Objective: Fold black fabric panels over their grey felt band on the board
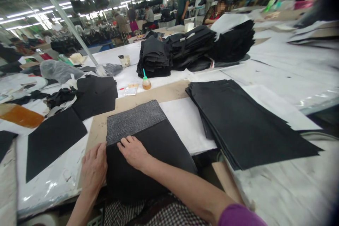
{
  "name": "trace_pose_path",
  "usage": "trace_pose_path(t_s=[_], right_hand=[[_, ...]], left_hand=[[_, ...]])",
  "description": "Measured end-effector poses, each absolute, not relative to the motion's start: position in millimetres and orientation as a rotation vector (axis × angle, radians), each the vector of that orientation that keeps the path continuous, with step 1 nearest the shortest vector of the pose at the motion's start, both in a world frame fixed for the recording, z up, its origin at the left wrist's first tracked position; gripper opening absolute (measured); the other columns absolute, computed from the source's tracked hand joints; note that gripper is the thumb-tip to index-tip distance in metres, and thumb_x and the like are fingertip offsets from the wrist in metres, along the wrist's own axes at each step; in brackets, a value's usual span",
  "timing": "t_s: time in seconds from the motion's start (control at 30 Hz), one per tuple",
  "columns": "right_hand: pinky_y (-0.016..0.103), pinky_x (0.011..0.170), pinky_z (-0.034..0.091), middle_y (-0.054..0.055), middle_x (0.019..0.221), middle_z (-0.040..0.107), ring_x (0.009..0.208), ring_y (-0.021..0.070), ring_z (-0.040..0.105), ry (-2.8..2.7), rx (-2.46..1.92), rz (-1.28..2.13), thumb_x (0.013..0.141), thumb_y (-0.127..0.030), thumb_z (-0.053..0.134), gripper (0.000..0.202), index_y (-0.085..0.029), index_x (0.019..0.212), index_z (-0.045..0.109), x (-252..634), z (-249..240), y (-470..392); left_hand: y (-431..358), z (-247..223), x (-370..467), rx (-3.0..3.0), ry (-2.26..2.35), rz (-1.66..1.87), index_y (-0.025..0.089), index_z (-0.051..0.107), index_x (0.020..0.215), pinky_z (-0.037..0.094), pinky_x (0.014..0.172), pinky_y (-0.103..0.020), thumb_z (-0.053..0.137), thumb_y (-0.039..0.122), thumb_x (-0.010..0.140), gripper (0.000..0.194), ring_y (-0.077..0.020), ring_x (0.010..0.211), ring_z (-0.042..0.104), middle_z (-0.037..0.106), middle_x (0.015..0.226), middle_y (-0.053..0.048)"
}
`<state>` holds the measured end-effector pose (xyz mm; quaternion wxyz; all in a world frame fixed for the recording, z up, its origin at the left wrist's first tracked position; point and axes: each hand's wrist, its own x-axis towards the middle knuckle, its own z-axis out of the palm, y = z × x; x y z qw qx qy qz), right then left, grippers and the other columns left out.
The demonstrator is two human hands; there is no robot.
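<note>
On the grey strip's [136, 118] near side, the black sheet [165, 146], judged light, limp and best held by its edges, was touched by left hand [94, 167] and right hand [134, 152], fingers close together, any pinch undeterminable.

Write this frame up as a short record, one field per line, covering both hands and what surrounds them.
Left hand: at the left edge of a black sheet
Right hand: fingertips on the same sheet, near its border with a gray textured strip
Grip: cannot tell whether either hand pinches the sheet
Right side: fanned stack of black sheets
Beyond: small bottle with a blue-green nozzle, upright; bundles of black pieces
Setting: workshop, several people in the background
</note>
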<state>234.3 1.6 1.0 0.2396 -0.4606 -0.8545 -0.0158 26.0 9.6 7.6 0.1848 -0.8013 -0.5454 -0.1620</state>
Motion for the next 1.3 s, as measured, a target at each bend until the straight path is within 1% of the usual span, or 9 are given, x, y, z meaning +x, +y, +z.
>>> trace_pose_path(t_s=[0.1, 0.2, 0.53, 0.73, 0.87, 0.93, 1.03, 1.17, 1.3], right_hand=[[0.038, 0.083, 0.046, 0.009, 0.106, 0.056, 0.098, 0.024, 0.048, -2.332, -1.278, -0.031, 0.094, -0.017, 0.052, 0.026, -0.016, 0.12, 0.057, 231, 1, 1], [0.038, 0.084, 0.046, 0.01, 0.107, 0.057, 0.1, 0.0244, 0.049, -2.328, -1.3, -0.018, 0.094, -0.015, 0.05, 0.027, -0.015, 0.12, 0.058, 229, 0, 2], [0.036, 0.085, 0.048, 0.011, 0.114, 0.057, 0.106, 0.0256, 0.049, -2.162, -1.771, -0.123, 0.093, -0.008, 0.044, 0.043, -0.02, 0.134, 0.054, 361, -8, -15], [0.036, 0.085, 0.047, 0.01, 0.117, 0.059, 0.102, 0.0243, 0.052, -2.154, -1.884, -0.176, 0.098, -0.015, 0.045, 0.034, -0.024, 0.127, 0.061, 412, -2, -20], [0.044, 0.096, 0.041, 0.012, 0.114, 0.062, 0.111, 0.0283, 0.052, -2.206, -1.761, -0.185, 0.097, -0.027, 0.055, 0.019, -0.018, 0.105, 0.069, 391, 20, -8], [0.046, 0.103, 0.037, 0.013, 0.125, 0.06, 0.118, 0.028, 0.051, -2.262, -1.569, -0.138, 0.096, -0.031, 0.058, 0.027, -0.017, 0.118, 0.065, 375, 29, -4], [0.047, 0.11, 0.03, 0.011, 0.128, 0.062, 0.123, 0.0241, 0.051, -2.407, -1.248, 0.009, 0.096, -0.035, 0.059, 0.036, -0.019, 0.129, 0.058, 358, 42, -2], [0.03, 0.089, 0.044, 0.0, 0.095, 0.071, 0.09, 0.0149, 0.064, -2.487, -1.125, 0.422, 0.097, -0.032, 0.058, 0.013, -0.023, 0.1, 0.067, 363, 67, -12], [0.023, 0.069, 0.044, -0.001, 0.084, 0.069, 0.076, 0.0129, 0.062, -2.143, -1.423, 0.433, 0.102, -0.037, 0.046, 0.024, -0.021, 0.098, 0.063, 415, 102, -28]], left_hand=[[8, 14, 34, -2.328, -1.529, -0.591, 0.018, 0.055, 0.131, 0.046, 0.095, -0.043, 0.038, 0.024, 0.101, 0.034, -0.0267, 0.109, 0.058, 0.064, 0.122, -0.012], [6, 6, 44, -2.489, -1.457, -0.464, 0.022, 0.055, 0.133, 0.046, 0.099, -0.038, 0.038, 0.027, 0.103, 0.035, -0.0225, 0.116, 0.058, 0.064, 0.128, -0.008], [-4, -8, 48, -2.438, -1.52, -0.409, 0.026, 0.059, 0.132, 0.038, 0.102, -0.048, 0.047, 0.034, 0.1, 0.035, -0.0311, 0.124, 0.053, 0.063, 0.132, -0.009], [8, -5, 43, -2.49, -1.637, -0.437, 0.027, 0.06, 0.129, 0.037, 0.101, -0.049, 0.053, 0.044, 0.096, 0.037, -0.0289, 0.111, 0.056, 0.066, 0.117, -0.008], [15, 11, 44, -2.717, -1.676, -0.458, 0.025, 0.066, 0.104, 0.041, 0.099, -0.048, 0.056, 0.039, 0.094, 0.02, -0.0243, 0.099, 0.058, 0.067, 0.099, -0.004], [12, 23, 45, -2.91, -1.611, -0.531, 0.024, 0.067, 0.092, 0.044, 0.1, -0.046, 0.056, 0.035, 0.093, 0.015, -0.0234, 0.103, 0.058, 0.065, 0.102, -0.005], [0, 43, 43, -3.246, -1.52, -0.696, 0.025, 0.066, 0.086, 0.045, 0.106, -0.043, 0.057, 0.033, 0.091, 0.013, -0.0242, 0.121, 0.054, 0.061, 0.125, -0.008], [-5, 55, 34, -3.262, -1.862, -1.068, 0.027, 0.067, 0.101, 0.047, 0.108, -0.049, 0.064, 0.043, 0.087, 0.022, -0.0285, 0.122, 0.058, 0.063, 0.128, -0.009], [8, 49, 37, -2.799, -2.236, -1.494, 0.027, 0.061, 0.125, 0.055, 0.098, -0.048, 0.059, 0.056, 0.088, 0.048, -0.0296, 0.12, 0.061, 0.065, 0.128, -0.007]])
